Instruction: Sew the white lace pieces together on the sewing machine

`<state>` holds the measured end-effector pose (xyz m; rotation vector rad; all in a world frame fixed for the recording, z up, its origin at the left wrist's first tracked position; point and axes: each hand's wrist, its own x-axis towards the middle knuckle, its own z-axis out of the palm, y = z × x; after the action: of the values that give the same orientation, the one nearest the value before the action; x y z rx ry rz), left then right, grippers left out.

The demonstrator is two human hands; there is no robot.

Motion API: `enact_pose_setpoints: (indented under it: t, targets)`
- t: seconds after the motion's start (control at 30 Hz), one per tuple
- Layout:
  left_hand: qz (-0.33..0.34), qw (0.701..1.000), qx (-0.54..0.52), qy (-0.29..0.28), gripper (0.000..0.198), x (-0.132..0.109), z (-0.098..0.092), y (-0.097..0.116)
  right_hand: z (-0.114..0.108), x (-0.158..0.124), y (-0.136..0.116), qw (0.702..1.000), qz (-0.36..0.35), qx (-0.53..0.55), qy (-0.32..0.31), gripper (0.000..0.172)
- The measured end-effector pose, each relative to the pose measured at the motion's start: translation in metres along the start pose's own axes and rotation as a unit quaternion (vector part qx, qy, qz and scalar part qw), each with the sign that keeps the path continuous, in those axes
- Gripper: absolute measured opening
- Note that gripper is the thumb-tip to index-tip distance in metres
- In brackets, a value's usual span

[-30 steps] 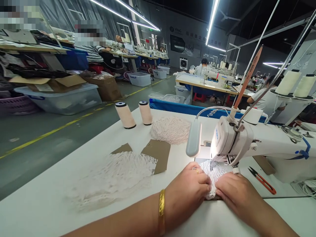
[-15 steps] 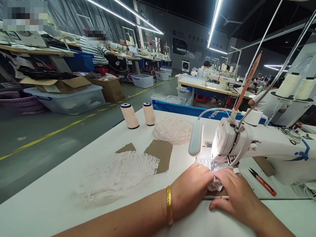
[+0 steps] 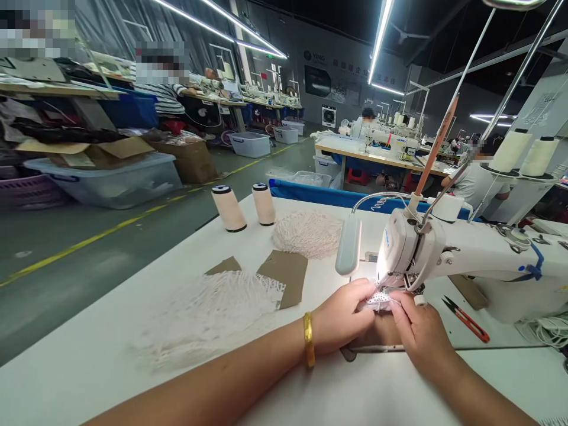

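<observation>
My left hand (image 3: 344,313) and my right hand (image 3: 419,331) are both pinched on a small white lace piece (image 3: 377,302) at the presser foot of a white sewing machine (image 3: 448,254). The lace is bunched up between my fingertips, right under the needle area. A brown card piece (image 3: 375,340) lies under my hands. The left wrist wears a gold bangle (image 3: 309,349).
A white lace heap (image 3: 213,310) and brown card pieces (image 3: 284,275) lie to the left on the white table (image 3: 110,361). Two thread cones (image 3: 228,207) and another lace pile (image 3: 308,234) stand farther back. Red thread snips (image 3: 465,319) lie at the right. Other people work at distant tables.
Both hands have slid forward toward the presser foot, and the flat lace piece is now gathered up small between the fingertips. The brown card under it now shows.
</observation>
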<state>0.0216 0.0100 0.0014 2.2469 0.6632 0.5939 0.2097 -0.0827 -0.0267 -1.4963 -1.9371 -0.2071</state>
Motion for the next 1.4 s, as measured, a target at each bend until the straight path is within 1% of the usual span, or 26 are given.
enact_pose_setpoints:
  t: [0.1, 0.33, 0.47, 0.57, 0.63, 0.7, 0.77, 0.87, 0.93, 1.03, 1.13, 1.27, 1.4]
  targets:
    - [0.001, 1.0, 0.005, 0.007, 0.015, 0.0, 0.001, -0.002, -0.001, 0.0, -0.001, 1.0, -0.002, 0.001, 0.007, 0.031]
    - [0.021, 0.999, 0.003, 0.025, 0.018, -0.001, 0.004, -0.005, -0.006, 0.003, -0.007, 0.995, -0.068, -0.048, 0.05, 0.028]
    - [0.009, 1.0, -0.013, 0.006, 0.015, -0.002, 0.005, -0.005, -0.006, 0.002, -0.007, 0.996, -0.068, -0.043, 0.049, 0.027]
    - [0.005, 1.0, -0.021, 0.007, 0.016, -0.002, 0.005, -0.004, -0.006, 0.002, -0.006, 0.996, -0.068, -0.041, 0.043, 0.026]
    - [0.018, 0.999, -0.022, 0.018, 0.019, -0.002, 0.005, -0.004, -0.006, 0.001, -0.004, 0.996, -0.07, -0.038, 0.041, 0.025]
    - [0.047, 0.998, -0.017, 0.026, 0.02, -0.004, 0.005, -0.005, -0.007, 0.0, -0.003, 0.996, -0.076, -0.032, 0.042, 0.026]
    - [0.095, 0.995, 0.005, 0.032, 0.017, -0.008, 0.007, -0.007, -0.01, -0.002, -0.002, 0.994, -0.105, -0.016, 0.024, 0.029]
    - [0.177, 0.98, 0.079, 0.046, 0.013, -0.02, 0.012, -0.01, -0.015, -0.006, -0.001, 0.986, -0.162, 0.005, -0.05, 0.029]
    - [0.208, 0.969, 0.121, 0.051, 0.012, -0.028, 0.014, -0.009, -0.019, -0.009, -0.002, 0.981, -0.173, 0.005, -0.089, 0.027]
    - [0.225, 0.962, 0.148, 0.052, 0.013, -0.037, 0.014, -0.004, -0.023, -0.011, -0.001, 0.98, -0.165, 0.01, -0.113, 0.026]
    - [0.231, 0.958, 0.157, 0.058, 0.017, -0.039, 0.013, -0.001, -0.023, -0.011, 0.0, 0.98, -0.158, 0.016, -0.121, 0.024]
    - [0.23, 0.955, 0.173, 0.067, 0.018, -0.034, 0.013, -0.002, -0.02, -0.01, 0.003, 0.982, -0.148, 0.014, -0.114, 0.029]
    - [0.225, 0.952, 0.194, 0.066, 0.018, -0.026, 0.012, -0.009, -0.016, -0.008, 0.007, 0.983, -0.132, -0.012, -0.124, 0.031]
